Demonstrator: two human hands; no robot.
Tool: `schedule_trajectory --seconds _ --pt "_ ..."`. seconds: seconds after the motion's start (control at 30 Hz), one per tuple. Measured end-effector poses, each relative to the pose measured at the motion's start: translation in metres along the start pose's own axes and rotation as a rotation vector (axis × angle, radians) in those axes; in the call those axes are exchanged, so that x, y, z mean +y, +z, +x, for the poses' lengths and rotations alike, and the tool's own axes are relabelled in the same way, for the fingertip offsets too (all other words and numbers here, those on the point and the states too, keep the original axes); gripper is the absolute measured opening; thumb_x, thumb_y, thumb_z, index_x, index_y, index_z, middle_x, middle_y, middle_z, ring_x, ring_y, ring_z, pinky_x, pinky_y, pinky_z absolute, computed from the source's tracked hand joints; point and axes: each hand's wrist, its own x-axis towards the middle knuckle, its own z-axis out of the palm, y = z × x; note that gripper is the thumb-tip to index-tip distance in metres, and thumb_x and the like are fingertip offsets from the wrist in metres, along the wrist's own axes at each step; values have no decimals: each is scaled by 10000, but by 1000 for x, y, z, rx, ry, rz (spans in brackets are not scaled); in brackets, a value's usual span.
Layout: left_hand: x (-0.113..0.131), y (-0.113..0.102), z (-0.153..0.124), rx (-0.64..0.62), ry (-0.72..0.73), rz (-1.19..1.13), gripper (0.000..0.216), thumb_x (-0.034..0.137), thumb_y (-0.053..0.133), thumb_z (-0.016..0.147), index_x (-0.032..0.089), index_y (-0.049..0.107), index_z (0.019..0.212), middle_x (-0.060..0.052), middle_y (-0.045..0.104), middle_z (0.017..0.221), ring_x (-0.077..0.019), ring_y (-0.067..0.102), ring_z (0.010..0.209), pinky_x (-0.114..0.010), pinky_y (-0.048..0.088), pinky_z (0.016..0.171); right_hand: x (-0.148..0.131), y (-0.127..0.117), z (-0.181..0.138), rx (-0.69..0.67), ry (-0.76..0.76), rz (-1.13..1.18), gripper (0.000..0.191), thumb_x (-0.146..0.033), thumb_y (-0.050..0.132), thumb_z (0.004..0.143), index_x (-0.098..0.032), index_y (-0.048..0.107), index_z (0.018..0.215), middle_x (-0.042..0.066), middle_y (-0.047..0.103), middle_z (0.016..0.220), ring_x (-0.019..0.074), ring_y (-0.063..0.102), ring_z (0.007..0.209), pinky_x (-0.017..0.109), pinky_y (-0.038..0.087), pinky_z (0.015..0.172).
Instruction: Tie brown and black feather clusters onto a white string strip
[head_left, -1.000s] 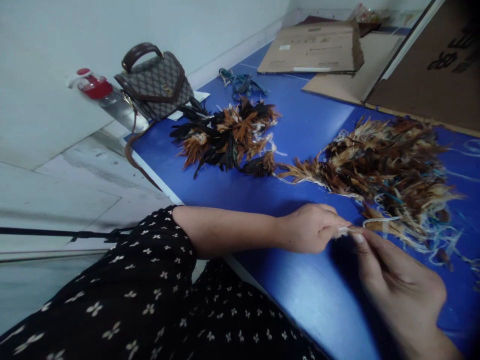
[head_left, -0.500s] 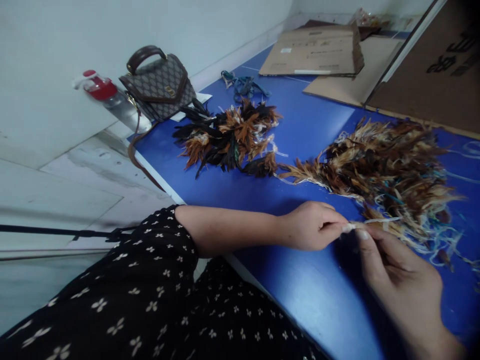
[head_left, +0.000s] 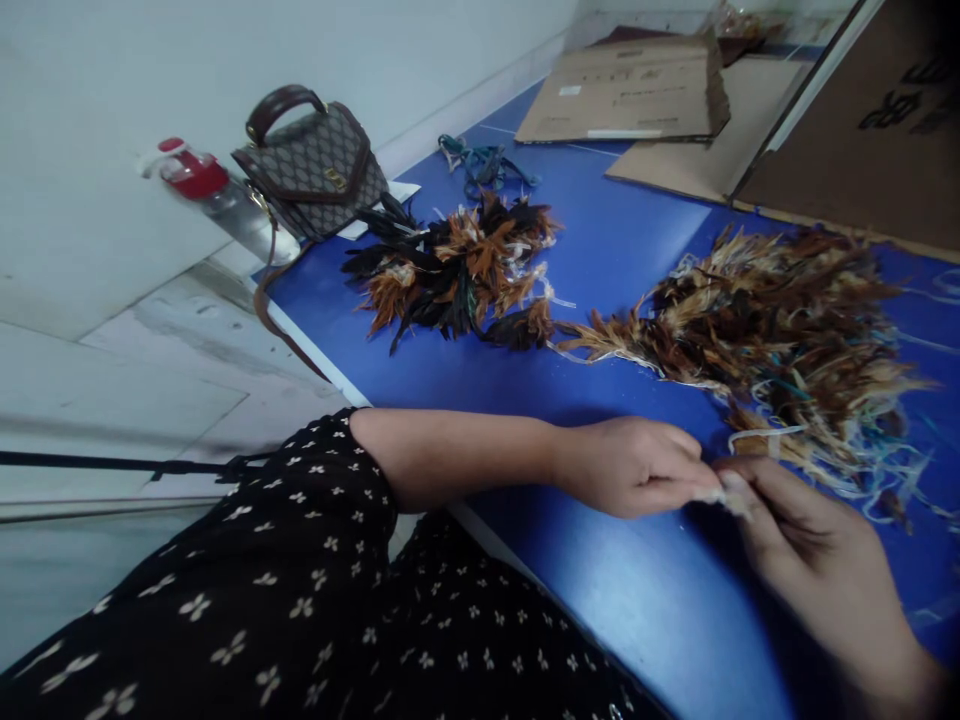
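Note:
My left hand is closed in a pinch on a small whitish, fluffy strand. Facing it, my right hand pinches the same strand between thumb and forefinger, so the fingertips of both hands nearly meet. The strand's exact kind is too small and blurred to make out. Just beyond the hands lies a large heap of brown and tan feathers, with white and teal strings tangled at its near right side. A narrow tail of this heap reaches left toward a second bunch of black and rust-brown feathers.
A blue tabletop lies under everything. At the back left stand a patterned handbag and a red-capped bottle. Blue-green strips lie behind the feathers. Flattened cardboard and a cardboard box occupy the back right.
Both hands have shifted slightly right and down, their fingertips closer together. The whitish strand now hangs over my right thumb, and the white string behind it shows more clearly.

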Motion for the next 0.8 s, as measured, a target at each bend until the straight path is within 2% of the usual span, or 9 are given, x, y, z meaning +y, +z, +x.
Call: schedule_trajectory --seconds 0.07,0.13,0.27,0.33,0.43,0.53,0.63,0.7,0.8 --pt "-2 0 0 127 -103 -9 348 215 427 1151 139 753 1053 -123 781 972 -187 712 952 -303 580 961 0 4 0 7 42 13 253 -434 620 1095 -253 735 961 -14 712 721 130 652 576 216 541 546" --pt "-4 2 0 171 -178 66 365 198 414 1147 142 739 990 -103 758 887 -198 697 923 -326 581 947 2 9 -3 33 -16 -42 225 -417 625 1094 -253 758 1016 16 788 820 149 715 633 235 581 602" --pt "-5 6 -1 -4 -169 250 314 154 469 1107 131 730 935 -128 762 913 -233 686 934 -363 580 922 5 12 -10 65 -216 -252 139 -296 643 1070 -262 770 1115 39 835 992 167 783 756 265 575 681" --pt "-4 6 -1 -114 -162 279 268 147 511 1087 132 740 949 -149 774 973 -238 691 929 -366 581 884 5 9 -10 54 -228 -279 116 -274 645 1062 -262 760 1066 24 814 955 155 762 734 267 545 659" --pt "-3 3 0 -202 -55 158 304 187 502 1113 158 748 937 -149 785 993 -227 710 949 -345 586 914 1 5 -5 26 -157 -132 145 -292 628 1082 -261 737 992 -6 771 852 131 718 670 247 530 618" --pt "-3 0 1 -75 -4 -33 337 224 461 1148 174 753 986 -134 809 1026 -207 730 1031 -316 582 1015 -1 5 0 9 -36 17 186 -350 617 1104 -262 744 1001 -34 719 763 125 670 616 227 523 577" --pt "-5 2 1 145 -158 -4 338 198 428 1145 147 747 1045 -130 807 994 -213 720 1000 -345 583 1027 -1 10 -1 36 -32 -6 173 -359 641 1099 -251 743 1010 -25 726 798 125 678 638 224 530 593" --pt "-5 6 0 135 -206 106 312 170 448 1121 138 736 1003 -132 794 957 -235 708 972 -378 585 1007 -1 13 -4 39 -127 -94 129 -315 642 1093 -245 741 1047 4 772 915 127 725 713 232 555 665" --pt "-2 9 -2 -21 -228 248 215 141 534 1066 129 734 986 -159 778 1012 -253 712 917 -390 599 898 -3 13 -7 33 -225 -244 102 -274 635 1077 -250 734 1073 21 775 960 138 733 745 262 541 688"
